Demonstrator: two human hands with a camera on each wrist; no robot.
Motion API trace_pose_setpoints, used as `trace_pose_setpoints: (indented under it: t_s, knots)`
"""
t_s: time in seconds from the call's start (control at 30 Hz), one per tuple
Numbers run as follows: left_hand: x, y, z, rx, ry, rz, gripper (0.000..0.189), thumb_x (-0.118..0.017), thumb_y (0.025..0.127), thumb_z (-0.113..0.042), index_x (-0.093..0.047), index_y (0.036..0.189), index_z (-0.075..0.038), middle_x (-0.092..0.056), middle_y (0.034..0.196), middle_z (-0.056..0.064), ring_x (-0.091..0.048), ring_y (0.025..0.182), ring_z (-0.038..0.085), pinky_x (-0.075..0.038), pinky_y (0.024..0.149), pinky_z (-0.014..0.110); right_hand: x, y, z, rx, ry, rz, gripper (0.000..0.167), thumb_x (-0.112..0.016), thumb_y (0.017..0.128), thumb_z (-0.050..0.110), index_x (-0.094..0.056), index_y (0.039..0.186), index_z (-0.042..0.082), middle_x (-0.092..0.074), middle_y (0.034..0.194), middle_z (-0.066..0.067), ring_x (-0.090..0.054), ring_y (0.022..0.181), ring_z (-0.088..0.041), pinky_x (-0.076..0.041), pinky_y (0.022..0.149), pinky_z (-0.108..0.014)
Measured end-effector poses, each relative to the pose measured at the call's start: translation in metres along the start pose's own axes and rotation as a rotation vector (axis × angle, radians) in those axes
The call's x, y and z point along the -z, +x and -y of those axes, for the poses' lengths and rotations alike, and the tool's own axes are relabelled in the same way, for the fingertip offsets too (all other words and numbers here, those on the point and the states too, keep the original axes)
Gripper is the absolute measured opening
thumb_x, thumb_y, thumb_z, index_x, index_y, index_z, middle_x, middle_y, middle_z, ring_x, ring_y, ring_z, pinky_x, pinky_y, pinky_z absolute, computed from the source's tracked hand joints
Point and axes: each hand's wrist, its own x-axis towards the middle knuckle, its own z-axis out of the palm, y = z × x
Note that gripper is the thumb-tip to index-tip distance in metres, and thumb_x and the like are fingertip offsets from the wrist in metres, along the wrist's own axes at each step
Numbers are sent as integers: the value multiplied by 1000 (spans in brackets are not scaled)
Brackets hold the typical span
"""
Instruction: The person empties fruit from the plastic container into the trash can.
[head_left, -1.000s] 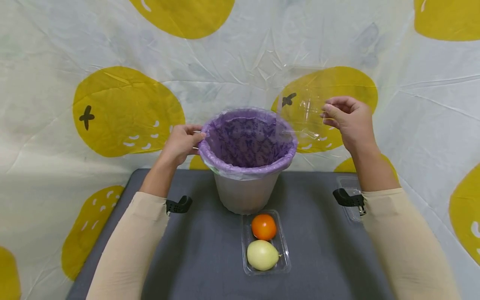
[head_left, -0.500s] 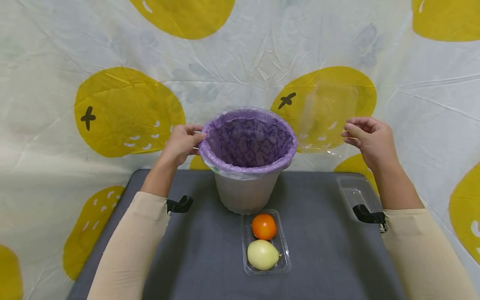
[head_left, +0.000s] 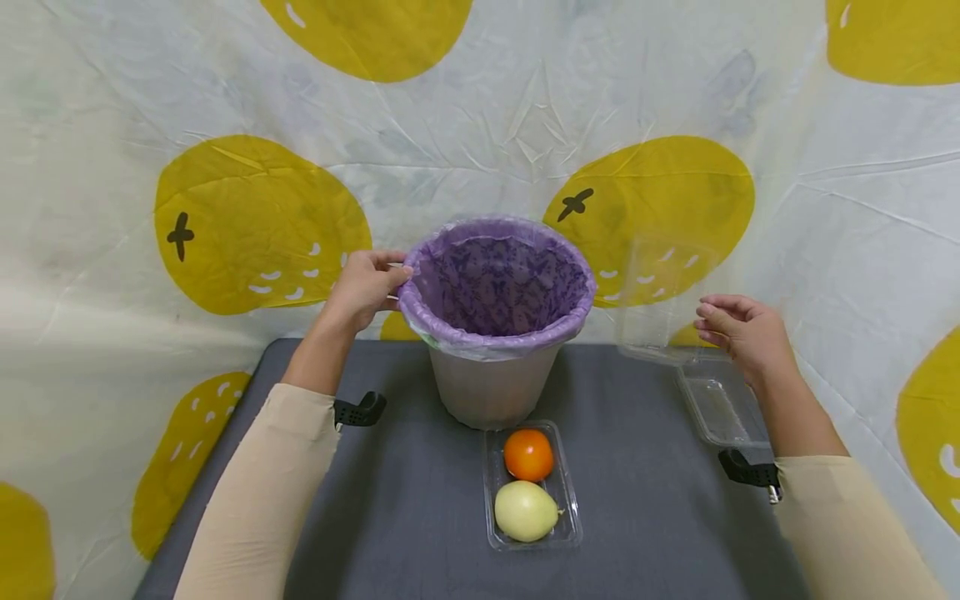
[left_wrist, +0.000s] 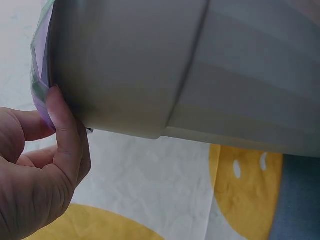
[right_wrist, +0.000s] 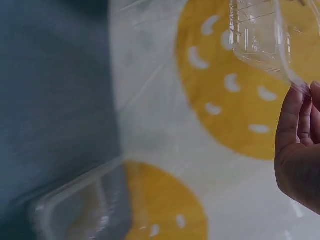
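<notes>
My left hand (head_left: pixel 365 287) pinches the rim of a light-coloured bin (head_left: pixel 487 387), its thumb on the purple bag (head_left: pixel 495 340) that lines it and folds over the edge. In the left wrist view the fingers (left_wrist: pixel 67 135) lie under that rim. Off to the right, my right hand (head_left: pixel 746 333) pinches the edge of a clear plastic container (head_left: pixel 656 304), held upright above the table's back edge. The right wrist view shows this container (right_wrist: pixel 257 37) at the fingertips. Another clear tray (head_left: pixel 720 404) lies on the table just below it.
In front of the bin, a clear tray (head_left: pixel 572 521) holds an orange round fruit (head_left: pixel 528 455) and a pale yellow-green one (head_left: pixel 525 511). The grey table (head_left: pixel 420 517) ends at a white cloth wall (head_left: pixel 450 100) with yellow fruit prints.
My right hand has carried the clear container away from over the bin, to the right and then down toward the tray on the table. The left hand stays on the rim.
</notes>
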Motion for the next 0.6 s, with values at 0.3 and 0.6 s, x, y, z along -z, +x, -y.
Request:
trace_pose_setpoints:
  t_s: [0.3,0.6]
  knots:
    - [0,2,0,-3,-6,-4,47,-60,106,-16,-52,150,-2,-63,112,13,-72,76,13,-64,71,27,20,0,-51,-107,-165,-1,16,-68,99,9,-76,94,22,-75,83,9,-71,72,-7,-62,66,-21]
    - [-1,2,1,1,-10,-4,48,-60,105,-15,-52,150,-2,-63,111,12,-72,76,13,-63,70,27,28,-1,-88,-242,-411,-5,17,-66,102,25,-71,115,14,-74,86,11,-71,77,-5,-62,71,-21]
